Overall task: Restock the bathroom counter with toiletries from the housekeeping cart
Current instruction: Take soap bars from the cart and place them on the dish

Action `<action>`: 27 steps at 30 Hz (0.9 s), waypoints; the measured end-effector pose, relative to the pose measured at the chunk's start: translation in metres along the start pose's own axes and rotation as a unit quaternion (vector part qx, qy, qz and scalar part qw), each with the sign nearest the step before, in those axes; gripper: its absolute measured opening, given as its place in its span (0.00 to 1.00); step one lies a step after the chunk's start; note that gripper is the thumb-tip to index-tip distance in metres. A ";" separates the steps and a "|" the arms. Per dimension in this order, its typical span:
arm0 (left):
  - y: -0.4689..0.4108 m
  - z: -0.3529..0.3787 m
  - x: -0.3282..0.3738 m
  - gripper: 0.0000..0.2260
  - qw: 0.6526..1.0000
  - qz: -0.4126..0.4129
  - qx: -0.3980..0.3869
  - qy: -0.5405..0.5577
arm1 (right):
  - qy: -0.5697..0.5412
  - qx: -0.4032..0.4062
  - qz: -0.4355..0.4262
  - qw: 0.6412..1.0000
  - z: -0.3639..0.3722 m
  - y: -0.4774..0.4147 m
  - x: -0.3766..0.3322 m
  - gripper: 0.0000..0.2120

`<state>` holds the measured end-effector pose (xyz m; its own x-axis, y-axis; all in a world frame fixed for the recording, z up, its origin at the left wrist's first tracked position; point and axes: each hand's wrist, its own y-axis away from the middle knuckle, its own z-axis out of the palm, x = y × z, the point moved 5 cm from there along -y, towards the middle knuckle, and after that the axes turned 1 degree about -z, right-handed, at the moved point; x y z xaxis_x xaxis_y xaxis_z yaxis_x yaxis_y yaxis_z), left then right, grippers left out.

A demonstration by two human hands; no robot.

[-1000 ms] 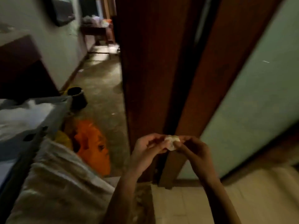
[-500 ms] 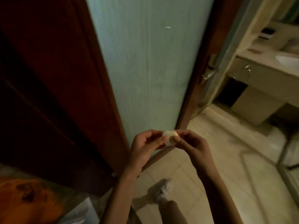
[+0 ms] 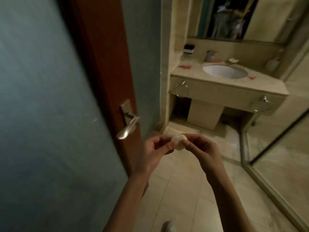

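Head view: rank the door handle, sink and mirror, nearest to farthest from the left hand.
1. Door handle, just left of the left hand.
2. Sink, ahead in the counter.
3. Mirror, on the wall behind the counter.

Two hands (image 3: pixel 150 152) (image 3: pixel 204 150), one small white toiletry (image 3: pixel 229 143), one door handle (image 3: pixel 127 129), one sink (image 3: pixel 224 72), two towel rings (image 3: pixel 181 89) (image 3: pixel 260 104)

Bathroom: beige stone counter (image 3: pixel 230 86) with oval sink (image 3: pixel 224 71), mirror (image 3: pixel 225 17) above it, towel rings (image 3: pixel 181 90) on its front.
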<state>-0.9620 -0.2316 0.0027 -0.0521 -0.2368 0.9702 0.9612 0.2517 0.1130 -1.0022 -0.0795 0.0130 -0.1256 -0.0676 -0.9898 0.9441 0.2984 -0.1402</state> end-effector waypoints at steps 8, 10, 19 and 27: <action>-0.109 0.086 -0.005 0.10 0.996 0.007 -0.091 -0.013 | 0.014 0.077 -0.016 0.997 -0.085 -0.083 0.010 0.10; -0.129 0.099 -0.010 0.11 0.994 -0.002 -0.103 -0.021 | 0.012 0.093 -0.013 0.996 -0.100 -0.096 0.018 0.10; -0.230 0.128 -0.030 0.15 0.995 -0.028 -0.087 -0.034 | 0.079 0.123 -0.004 0.989 -0.136 -0.191 0.053 0.07; -0.367 0.203 -0.028 0.10 0.991 -0.039 -0.119 -0.049 | 0.073 0.163 -0.001 0.984 -0.213 -0.313 0.061 0.13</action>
<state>-1.3687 -0.1274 -0.0223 -0.1439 -0.1515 0.9779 0.9892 0.0058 0.1464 -1.3705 0.0256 -0.0095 -0.1472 0.0766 -0.9861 0.9884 -0.0251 -0.1495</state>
